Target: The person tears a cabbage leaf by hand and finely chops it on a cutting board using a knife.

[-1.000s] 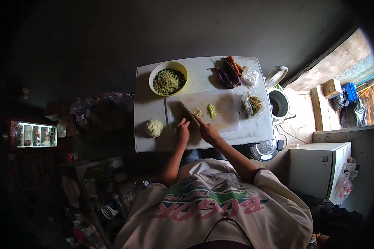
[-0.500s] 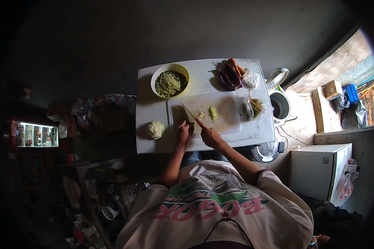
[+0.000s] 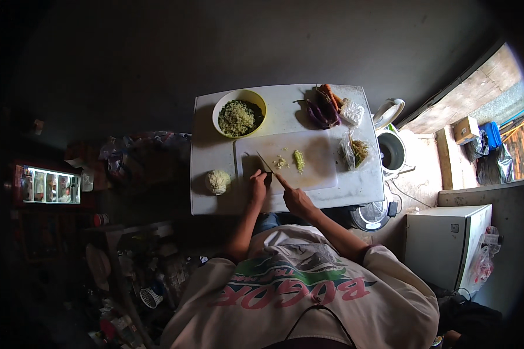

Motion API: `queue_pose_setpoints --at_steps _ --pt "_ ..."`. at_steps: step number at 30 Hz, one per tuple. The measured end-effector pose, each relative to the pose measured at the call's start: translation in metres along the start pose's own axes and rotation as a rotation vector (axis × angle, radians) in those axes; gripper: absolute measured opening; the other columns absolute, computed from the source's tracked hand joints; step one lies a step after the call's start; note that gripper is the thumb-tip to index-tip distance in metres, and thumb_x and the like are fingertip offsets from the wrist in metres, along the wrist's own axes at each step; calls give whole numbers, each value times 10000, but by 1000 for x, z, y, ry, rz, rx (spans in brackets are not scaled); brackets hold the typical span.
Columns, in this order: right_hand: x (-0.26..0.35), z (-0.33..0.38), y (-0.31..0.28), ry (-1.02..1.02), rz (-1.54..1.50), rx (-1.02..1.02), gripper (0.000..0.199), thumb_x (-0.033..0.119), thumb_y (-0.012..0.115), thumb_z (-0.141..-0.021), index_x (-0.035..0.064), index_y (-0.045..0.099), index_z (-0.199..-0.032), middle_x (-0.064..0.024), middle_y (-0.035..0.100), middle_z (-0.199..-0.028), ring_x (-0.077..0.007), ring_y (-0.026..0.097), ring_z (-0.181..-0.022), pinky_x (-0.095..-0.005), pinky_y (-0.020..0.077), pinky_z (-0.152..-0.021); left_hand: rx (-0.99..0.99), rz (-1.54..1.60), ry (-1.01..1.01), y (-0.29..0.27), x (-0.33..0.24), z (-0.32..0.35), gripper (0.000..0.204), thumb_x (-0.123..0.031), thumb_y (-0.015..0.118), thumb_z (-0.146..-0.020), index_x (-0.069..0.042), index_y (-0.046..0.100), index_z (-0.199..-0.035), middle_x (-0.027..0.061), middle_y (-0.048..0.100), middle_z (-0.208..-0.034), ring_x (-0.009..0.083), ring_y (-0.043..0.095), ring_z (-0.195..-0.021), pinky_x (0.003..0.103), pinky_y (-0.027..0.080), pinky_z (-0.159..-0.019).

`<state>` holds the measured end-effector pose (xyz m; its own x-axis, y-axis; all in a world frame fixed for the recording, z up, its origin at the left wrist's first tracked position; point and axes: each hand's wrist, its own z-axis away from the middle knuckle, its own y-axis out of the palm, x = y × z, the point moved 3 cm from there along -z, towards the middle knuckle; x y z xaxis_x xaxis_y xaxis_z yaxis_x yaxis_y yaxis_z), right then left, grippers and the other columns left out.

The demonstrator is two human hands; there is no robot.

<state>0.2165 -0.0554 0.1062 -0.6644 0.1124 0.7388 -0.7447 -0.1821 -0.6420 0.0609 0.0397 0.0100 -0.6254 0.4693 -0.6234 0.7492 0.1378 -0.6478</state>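
Note:
My right hand (image 3: 297,200) is closed round the handle of a knife (image 3: 266,163), its blade slanting away to the far left over the white cutting board (image 3: 320,174). Close beside the blade, my left hand (image 3: 259,184) rests at the board's near edge with its fingers curled together; what they hold is too small and dark to make out. Right of the blade lie scattered pale chopped bits (image 3: 281,162) and a narrow heap of light green chopped vegetable (image 3: 298,161). A pale round cabbage-like head (image 3: 218,182) sits left of the board.
A yellow bowl (image 3: 264,121) of chopped greens stands at the table's far left. Purple eggplants (image 3: 322,113), carrots (image 3: 333,96) and a white plastic bundle (image 3: 351,111) lie far right. A bag of green stalks (image 3: 354,151) touches the board's right side. An open pot (image 3: 392,152) stands beyond the table.
My right hand and the knife have shifted slightly nearer to me, and the blade sits a little lower on the board. My left hand has barely moved.

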Motion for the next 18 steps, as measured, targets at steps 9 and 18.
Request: queue_pose_setpoints --at_steps 9,18 --pt "-6 -25 5 7 30 -34 689 128 459 -963 326 208 -1573 -304 627 -722 -503 626 -676 -597 471 -631 124 111 -53 -14 -14 -14 231 114 595 -701 31 668 -903 210 626 -909 417 623 -882 462 506 -753" --pt "-28 -9 15 46 50 -11 682 115 445 -959 314 218 -1570 -308 641 -741 -497 638 -694 -592 486 -645 237 74 -68 -23 -38 -18 211 97 565 -734 30 660 -910 205 610 -898 412 610 -902 468 497 -768"
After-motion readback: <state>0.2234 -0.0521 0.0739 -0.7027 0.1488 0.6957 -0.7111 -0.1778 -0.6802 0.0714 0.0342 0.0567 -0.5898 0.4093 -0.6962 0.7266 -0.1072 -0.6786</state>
